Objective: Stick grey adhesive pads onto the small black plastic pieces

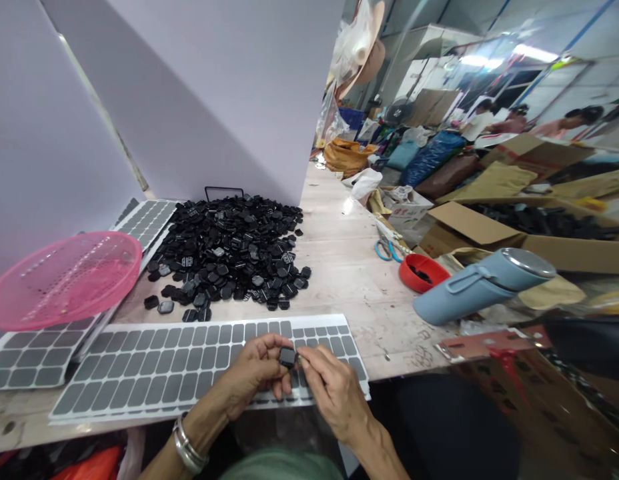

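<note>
My left hand [263,365] is closed around a small black square piece with clipped corners [288,357], holding it between thumb and fingers. At its right edge, the thumb and forefinger of my right hand [332,387] are pinched together; whether something thin is between them I cannot make out. Beneath both hands lies a white sheet of grey rounded-rectangle stickers [177,357], with more sheets under it. Just beyond the sheet, a large heap of similar black pieces [234,247] spreads over the table.
A pink perforated basket [64,277] sits at left on other sticker sheets [32,360]. On the right are blue-handled scissors [388,250], a red bowl [422,272] with black bits and a tilted blue bottle [482,285]. Purple-grey panels stand behind the heap. Open cartons [539,227] stand beyond the table.
</note>
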The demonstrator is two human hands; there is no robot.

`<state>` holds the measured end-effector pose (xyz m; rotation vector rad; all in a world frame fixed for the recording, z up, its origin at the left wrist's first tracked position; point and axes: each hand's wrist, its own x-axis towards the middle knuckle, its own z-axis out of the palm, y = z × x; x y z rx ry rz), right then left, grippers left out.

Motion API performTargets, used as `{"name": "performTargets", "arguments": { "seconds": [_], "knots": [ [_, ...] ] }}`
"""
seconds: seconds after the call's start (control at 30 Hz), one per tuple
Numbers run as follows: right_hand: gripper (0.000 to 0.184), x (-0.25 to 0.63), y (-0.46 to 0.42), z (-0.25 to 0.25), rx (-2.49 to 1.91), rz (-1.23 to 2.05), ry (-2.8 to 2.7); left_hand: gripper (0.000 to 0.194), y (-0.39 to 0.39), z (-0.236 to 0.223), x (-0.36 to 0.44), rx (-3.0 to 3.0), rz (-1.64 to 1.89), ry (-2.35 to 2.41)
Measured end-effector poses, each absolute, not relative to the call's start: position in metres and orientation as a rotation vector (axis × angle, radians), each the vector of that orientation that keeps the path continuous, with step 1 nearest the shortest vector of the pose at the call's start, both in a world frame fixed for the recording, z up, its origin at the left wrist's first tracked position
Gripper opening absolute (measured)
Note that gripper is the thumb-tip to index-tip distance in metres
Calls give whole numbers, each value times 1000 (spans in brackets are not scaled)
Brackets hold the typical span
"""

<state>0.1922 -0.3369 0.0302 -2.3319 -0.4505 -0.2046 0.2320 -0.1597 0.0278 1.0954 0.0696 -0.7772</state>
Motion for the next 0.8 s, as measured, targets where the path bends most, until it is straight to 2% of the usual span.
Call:
{"name": "performTargets", "arguments": {
  "seconds": [0.27,0.37,0.5,0.67,0.8],
  "knots": [
    [29,188,-329,28,-2440,-221,-496,36,-162,17,232,1211,-727,20],
    [29,188,-332,24,-2542,-144,-505,28,-157,6,232,1368,-660,-19],
    [27,203,-352,21,-2790,-80,-218,18,-144,10,238,1696,-477,-52],
    [21,231,-353,27,-2962,-51,-128,15,-145,20,242,2002,-340,-378],
    [16,245,-330,25,-2984,-28,-199,20,-156,1,240,2122,-164,-685]
  ]
}}
